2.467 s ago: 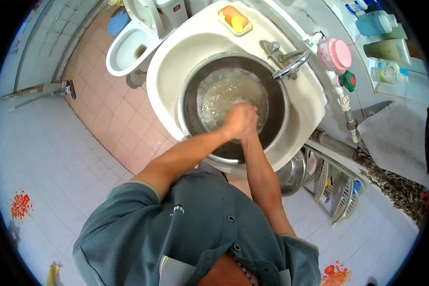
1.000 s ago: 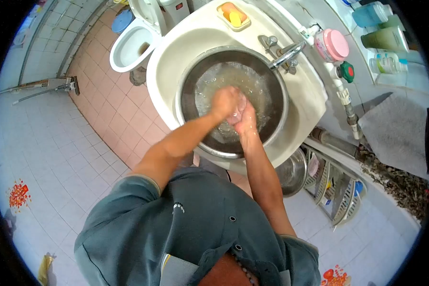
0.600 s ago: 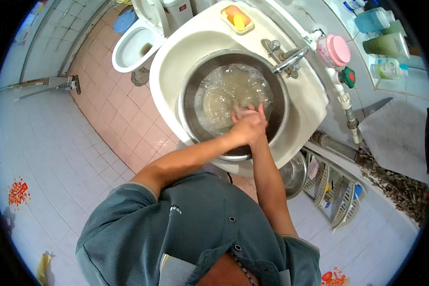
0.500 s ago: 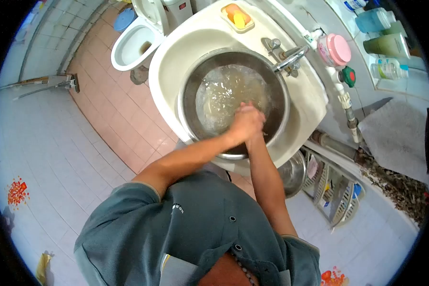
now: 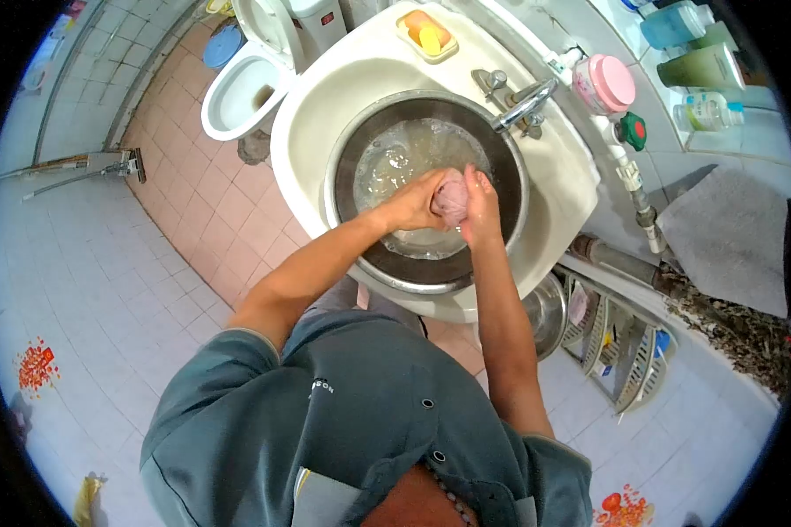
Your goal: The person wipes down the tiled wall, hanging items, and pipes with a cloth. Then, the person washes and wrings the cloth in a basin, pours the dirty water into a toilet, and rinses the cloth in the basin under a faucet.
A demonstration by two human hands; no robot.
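Observation:
A bunched pink cloth (image 5: 451, 198) is held between my two hands over the metal basin (image 5: 343, 167). My left hand (image 5: 411, 204) is closed round the cloth's left side. My right hand (image 5: 482, 207) presses on its right side, fingers pointing up and bent against it. Below the hands, cloudy, bubbly water (image 5: 404, 162) lies in the basin. The basin rests in the cream washbasin (image 5: 299, 114), and its bottom is hidden by the water.
A chrome tap (image 5: 526, 107) reaches over the basin's right rim. A soap dish (image 5: 429, 35) sits at the washbasin's back edge. Bottles (image 5: 699, 66) stand on the right shelf. The toilet (image 5: 246, 88) is at the far left, a slatted rack (image 5: 624, 369) at lower right.
My hands were together low in the basin, with no cloth visible. They have risen and parted slightly, and the bunched pink cloth now shows between them.

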